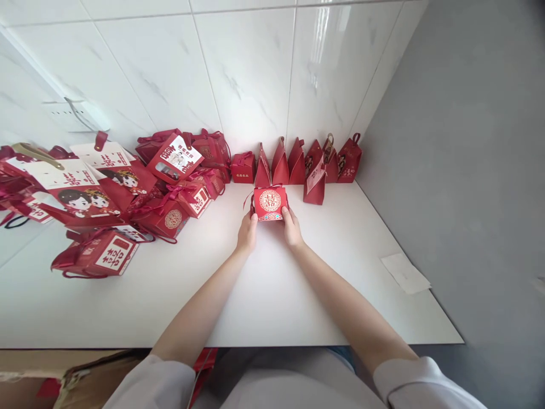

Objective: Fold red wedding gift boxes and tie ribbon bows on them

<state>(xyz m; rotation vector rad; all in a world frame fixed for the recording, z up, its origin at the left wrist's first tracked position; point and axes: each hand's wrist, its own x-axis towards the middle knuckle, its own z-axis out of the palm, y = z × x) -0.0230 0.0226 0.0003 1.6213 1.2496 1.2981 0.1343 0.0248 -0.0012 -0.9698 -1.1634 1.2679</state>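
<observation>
A small red gift box (269,203) with a round white emblem and a thin red ribbon sits on the white table (272,295). My left hand (247,232) grips its left side and my right hand (292,227) grips its right side, fingers closed on it. Just behind it stands a row of red pointed gift boxes (298,162) along the tiled wall.
A pile of red gift boxes and bags (128,193) with cartoon couples covers the table's left half. A white slip of paper (404,274) lies at the right near the grey wall. A cardboard box (63,375) sits below the table's front edge.
</observation>
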